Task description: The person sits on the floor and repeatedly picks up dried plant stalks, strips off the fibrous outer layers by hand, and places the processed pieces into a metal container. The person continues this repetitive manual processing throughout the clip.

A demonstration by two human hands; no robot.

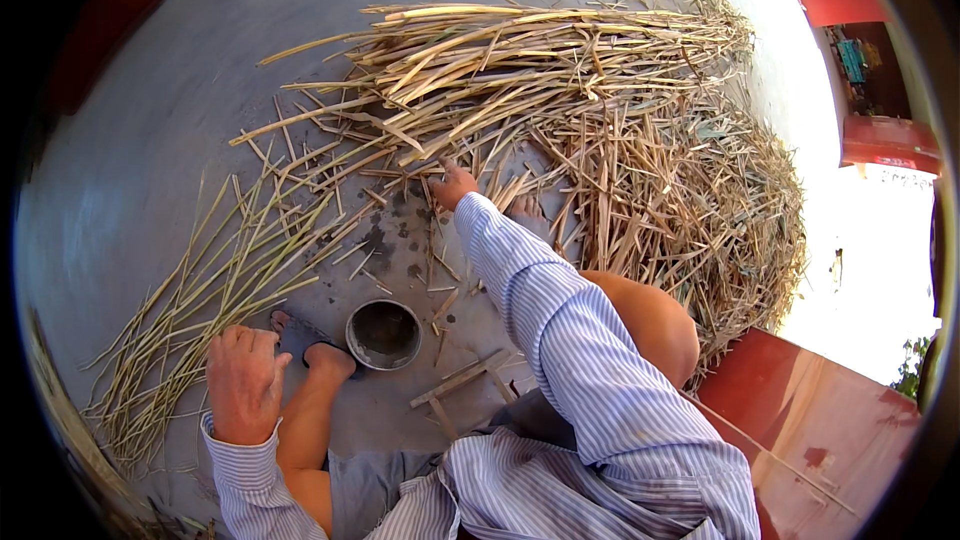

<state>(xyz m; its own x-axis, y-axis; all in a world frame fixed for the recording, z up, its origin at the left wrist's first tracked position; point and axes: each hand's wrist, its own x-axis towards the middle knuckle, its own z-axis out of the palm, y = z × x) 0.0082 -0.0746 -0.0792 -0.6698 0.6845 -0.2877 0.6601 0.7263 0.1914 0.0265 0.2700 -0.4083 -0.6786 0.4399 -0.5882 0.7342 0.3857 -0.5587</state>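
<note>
My right hand (453, 186) reaches forward to the near edge of a pile of long, dry, straw-coloured stalks (480, 60). Its fingers are closed at the end of one stalk; the grip is partly hidden by the hand itself. My left hand (245, 382) is raised above my left leg, back of the hand up and fingers curled in; whether anything is inside cannot be seen. Thin, peeled greenish stalks (190, 330) lie loosely spread beside it. Between my feet stands a round metal bowl (384, 334) with dark contents.
A big heap of dry husks and leaves (690, 200) rises at my right. A small wooden frame (465, 390) lies by the bowl. Wet spots and stalk scraps mark the grey floor (270, 0). A red panel (800, 420) stands at lower right.
</note>
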